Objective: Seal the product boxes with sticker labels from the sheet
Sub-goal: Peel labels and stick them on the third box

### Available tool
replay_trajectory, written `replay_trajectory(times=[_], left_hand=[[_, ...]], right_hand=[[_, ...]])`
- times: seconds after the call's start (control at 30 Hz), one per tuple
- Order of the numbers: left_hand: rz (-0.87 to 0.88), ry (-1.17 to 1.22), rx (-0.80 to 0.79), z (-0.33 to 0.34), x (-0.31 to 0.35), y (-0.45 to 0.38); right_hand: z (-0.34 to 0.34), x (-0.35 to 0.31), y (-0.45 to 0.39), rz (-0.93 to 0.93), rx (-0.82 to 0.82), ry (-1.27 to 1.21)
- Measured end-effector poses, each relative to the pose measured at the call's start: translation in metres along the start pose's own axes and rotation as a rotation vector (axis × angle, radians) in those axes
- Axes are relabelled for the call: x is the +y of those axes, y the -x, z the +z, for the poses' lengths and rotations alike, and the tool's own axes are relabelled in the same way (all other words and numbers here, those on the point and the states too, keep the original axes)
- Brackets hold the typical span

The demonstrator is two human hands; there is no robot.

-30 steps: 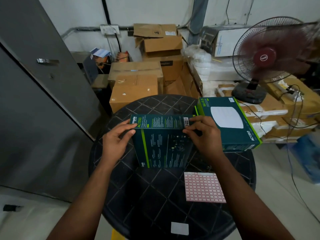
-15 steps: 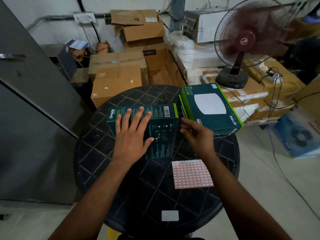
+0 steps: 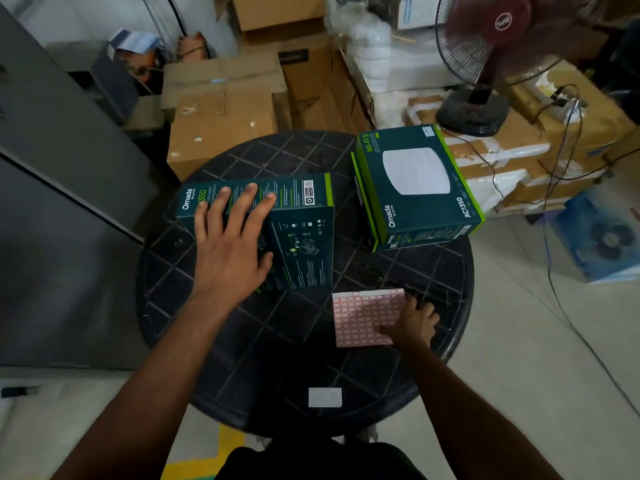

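The round black surface [image 3: 242,358] carries everything within my reach. The stacked boxes [image 3: 415,188] sit at its far right, out of the way. My left hand [image 3: 230,244] lies flat, fingers spread, on the near box [image 3: 301,237], I'd say to keep it steady for sealing. My right hand [image 3: 412,323] rests curled on the sticker sheet [image 3: 363,317]; whether its fingers pinch a label, I cannot tell.

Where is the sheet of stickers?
In the head view, the sticker sheet lies on the round table, near its right edge, under the right hand and just below the nearer box.
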State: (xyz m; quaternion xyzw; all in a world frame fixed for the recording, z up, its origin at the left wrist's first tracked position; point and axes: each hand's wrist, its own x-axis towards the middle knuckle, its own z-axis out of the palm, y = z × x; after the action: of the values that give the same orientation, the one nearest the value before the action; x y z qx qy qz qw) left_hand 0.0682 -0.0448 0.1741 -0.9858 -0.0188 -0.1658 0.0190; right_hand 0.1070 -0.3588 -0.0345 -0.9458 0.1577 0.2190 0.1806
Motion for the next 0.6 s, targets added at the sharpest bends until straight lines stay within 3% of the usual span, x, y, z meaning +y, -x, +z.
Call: replay_trajectory(times=[0.2,0.3,0.5,0.6], left_hand=[[0.0,0.011,-0.023,-0.003,0.0,0.006],[0.007,0.027,-0.04,-0.005,-0.002,0.005],[0.043,0.148,-0.117,-0.012,-0.011,-0.001],[0.041,0.334,-0.123,-0.019,-0.016,-0.004]], right_hand=[[-0.001,0.005,-0.007,0.105,-0.012,-0.323],[-0.01,0.006,-0.002,0.072,-0.069,-0.448],[-0.084,-0.038,0.026,-0.552,-0.27,-0.099],[-0.131,-0.073,0.058,-0.773,-0.303,-0.056]])
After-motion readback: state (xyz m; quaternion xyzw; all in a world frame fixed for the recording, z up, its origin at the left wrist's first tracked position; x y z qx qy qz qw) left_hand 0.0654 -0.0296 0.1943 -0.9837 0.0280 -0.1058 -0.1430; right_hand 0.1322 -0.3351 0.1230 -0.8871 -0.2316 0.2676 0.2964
